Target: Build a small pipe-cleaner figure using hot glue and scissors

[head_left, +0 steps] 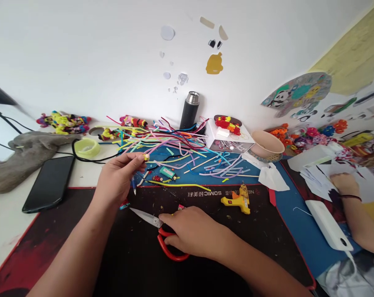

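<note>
My left hand is raised over the back edge of the dark mat. Its thumb and forefinger pinch a small yellow piece, too small to make out fully. Lower down, my right hand grips red-handled scissors, with the blades pointing left toward my left wrist. Beneath my left wrist lies a small red and blue fuzzy piece, partly hidden. A small red item shows just behind my right hand.
A yellow glue gun lies right of centre. Pipe cleaners are heaped behind, before a black flask and a white box. At left rests a phone. Another person's hand is at right, near a white device.
</note>
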### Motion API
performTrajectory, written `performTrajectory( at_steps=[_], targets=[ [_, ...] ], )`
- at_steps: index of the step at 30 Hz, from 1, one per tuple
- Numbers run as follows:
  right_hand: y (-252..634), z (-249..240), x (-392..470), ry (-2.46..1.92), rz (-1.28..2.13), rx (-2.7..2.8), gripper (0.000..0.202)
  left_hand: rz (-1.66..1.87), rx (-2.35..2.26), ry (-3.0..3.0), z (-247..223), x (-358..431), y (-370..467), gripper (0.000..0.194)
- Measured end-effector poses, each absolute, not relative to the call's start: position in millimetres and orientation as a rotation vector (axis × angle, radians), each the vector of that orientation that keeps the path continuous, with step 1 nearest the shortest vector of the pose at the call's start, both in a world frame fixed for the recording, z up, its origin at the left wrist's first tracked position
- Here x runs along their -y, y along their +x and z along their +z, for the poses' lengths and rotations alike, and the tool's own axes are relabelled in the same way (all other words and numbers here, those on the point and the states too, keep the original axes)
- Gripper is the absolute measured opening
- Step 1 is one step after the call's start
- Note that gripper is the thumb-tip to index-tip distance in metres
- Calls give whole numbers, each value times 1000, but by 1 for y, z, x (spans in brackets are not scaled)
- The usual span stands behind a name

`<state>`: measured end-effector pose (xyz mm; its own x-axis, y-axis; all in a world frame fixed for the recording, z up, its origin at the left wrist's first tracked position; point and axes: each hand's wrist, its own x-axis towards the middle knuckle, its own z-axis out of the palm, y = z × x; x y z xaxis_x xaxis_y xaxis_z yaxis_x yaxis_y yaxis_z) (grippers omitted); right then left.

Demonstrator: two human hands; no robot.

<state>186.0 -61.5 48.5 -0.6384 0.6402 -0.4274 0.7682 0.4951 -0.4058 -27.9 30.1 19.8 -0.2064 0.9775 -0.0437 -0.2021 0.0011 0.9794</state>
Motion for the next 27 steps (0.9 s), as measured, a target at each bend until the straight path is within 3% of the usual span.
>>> performTrajectory(
  at_steps=[6,13,19,27],
  targets=[
    [192,36,54,1425,-1230,-2733,22,1302,-1015,741,17,-28,-15,44],
    [187,7,13,1988,-2434,-2466,31,1247,-974,700,11,-24,-5,46],
    [172,-1,-5,2006,-2679,-2329,41,1228,-988,760,10,-21,4,45],
    [165,-2,-2,2149,-2733,-2287,35,1226,-1066,923,5,-16,7,41]
  ],
)
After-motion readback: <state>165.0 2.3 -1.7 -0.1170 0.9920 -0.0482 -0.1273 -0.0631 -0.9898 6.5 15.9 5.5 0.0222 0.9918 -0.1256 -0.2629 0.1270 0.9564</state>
